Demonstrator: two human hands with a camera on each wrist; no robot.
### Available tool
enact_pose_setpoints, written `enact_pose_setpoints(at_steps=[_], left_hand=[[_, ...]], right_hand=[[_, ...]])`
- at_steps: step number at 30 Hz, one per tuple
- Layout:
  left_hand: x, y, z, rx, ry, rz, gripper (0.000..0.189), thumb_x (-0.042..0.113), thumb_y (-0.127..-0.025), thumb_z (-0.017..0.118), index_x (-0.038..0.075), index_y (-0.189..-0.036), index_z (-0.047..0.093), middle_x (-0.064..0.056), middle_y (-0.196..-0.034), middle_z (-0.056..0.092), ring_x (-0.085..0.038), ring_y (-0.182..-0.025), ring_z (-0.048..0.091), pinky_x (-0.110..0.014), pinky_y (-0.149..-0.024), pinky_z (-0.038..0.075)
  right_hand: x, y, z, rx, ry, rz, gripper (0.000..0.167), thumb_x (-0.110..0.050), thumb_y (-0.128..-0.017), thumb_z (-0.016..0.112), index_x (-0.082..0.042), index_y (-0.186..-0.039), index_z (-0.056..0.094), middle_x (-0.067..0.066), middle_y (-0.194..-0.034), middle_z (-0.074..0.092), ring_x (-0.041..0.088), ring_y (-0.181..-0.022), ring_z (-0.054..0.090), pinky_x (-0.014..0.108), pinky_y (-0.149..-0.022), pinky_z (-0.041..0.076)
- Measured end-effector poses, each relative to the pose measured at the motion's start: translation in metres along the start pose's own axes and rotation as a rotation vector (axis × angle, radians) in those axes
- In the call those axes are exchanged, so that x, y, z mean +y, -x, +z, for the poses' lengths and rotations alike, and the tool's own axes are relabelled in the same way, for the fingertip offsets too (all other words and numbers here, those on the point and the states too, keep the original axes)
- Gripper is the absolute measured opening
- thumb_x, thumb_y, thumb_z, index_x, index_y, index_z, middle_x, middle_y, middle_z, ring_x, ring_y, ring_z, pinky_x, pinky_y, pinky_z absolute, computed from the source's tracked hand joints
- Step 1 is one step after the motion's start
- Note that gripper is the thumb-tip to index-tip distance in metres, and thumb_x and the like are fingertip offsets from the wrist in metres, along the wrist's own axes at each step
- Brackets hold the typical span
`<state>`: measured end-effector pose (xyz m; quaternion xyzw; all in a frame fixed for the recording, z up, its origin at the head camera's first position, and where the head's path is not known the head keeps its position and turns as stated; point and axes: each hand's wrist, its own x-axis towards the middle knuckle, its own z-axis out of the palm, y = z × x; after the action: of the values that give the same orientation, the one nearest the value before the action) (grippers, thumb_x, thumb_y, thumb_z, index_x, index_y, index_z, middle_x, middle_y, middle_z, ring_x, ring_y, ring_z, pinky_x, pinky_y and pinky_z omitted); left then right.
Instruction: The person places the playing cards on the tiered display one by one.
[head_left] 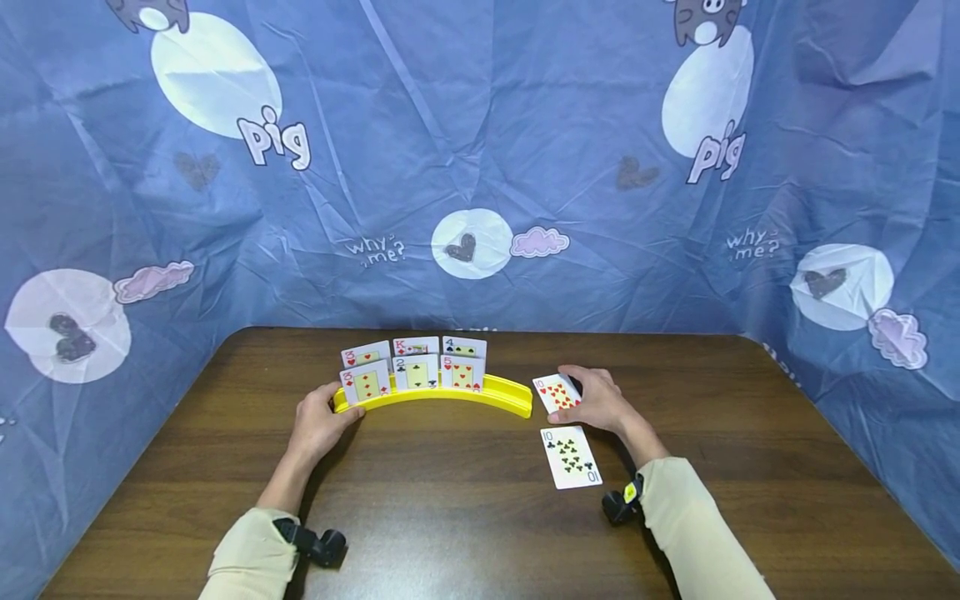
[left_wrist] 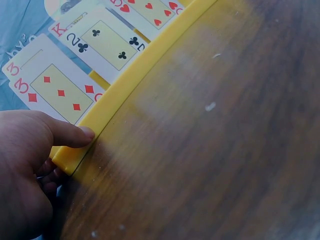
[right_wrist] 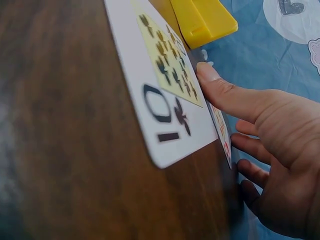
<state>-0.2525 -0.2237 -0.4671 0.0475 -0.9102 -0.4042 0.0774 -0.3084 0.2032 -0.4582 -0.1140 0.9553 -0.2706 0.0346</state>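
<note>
A curved yellow card holder (head_left: pixel 510 397) stands on the table, and my left hand (head_left: pixel 318 423) grips its left end, thumb (left_wrist: pixel 75 135) along the front edge. Two rows of playing cards stand upright in it. In front are the three of diamonds (head_left: pixel 367 384), two of clubs (head_left: pixel 417 372) and five of hearts (head_left: pixel 462 373). Behind them show a red three (head_left: pixel 365 353), a king (head_left: pixel 415 343) and a four of spades (head_left: pixel 465 344). Right of the holder, my right hand (head_left: pixel 606 406) holds the ten of hearts (head_left: pixel 553 390) between thumb and fingers, partly covering it.
The ten of clubs (head_left: pixel 572 458) lies face up on the table, just nearer than my right hand. Brown wood forms the tabletop (head_left: pixel 450 500). A blue printed cloth (head_left: pixel 480 167) hangs behind the table and along its sides.
</note>
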Motion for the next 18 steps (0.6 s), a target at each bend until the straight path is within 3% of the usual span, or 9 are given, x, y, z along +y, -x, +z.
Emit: enact_pose_setpoints(at_steps=[18], left_hand=[[-0.0005, 0.0005, 0.0, -0.009, 0.004, -0.004, 0.043, 0.011, -0.086, 0.072, -0.007, -0.123, 0.062, -0.026, -0.116, 0.065, -0.031, -0.097, 0.055, -0.034, -0.081, 0.039]], right_hand=[[-0.0026, 0.0001, -0.0008, -0.024, 0.025, 0.026, 0.095, -0.037, -0.071, 0.088, -0.006, -0.149, 0.044, 0.021, -0.149, 0.05, 0.042, -0.14, 0.037, 0.061, -0.111, 0.031]])
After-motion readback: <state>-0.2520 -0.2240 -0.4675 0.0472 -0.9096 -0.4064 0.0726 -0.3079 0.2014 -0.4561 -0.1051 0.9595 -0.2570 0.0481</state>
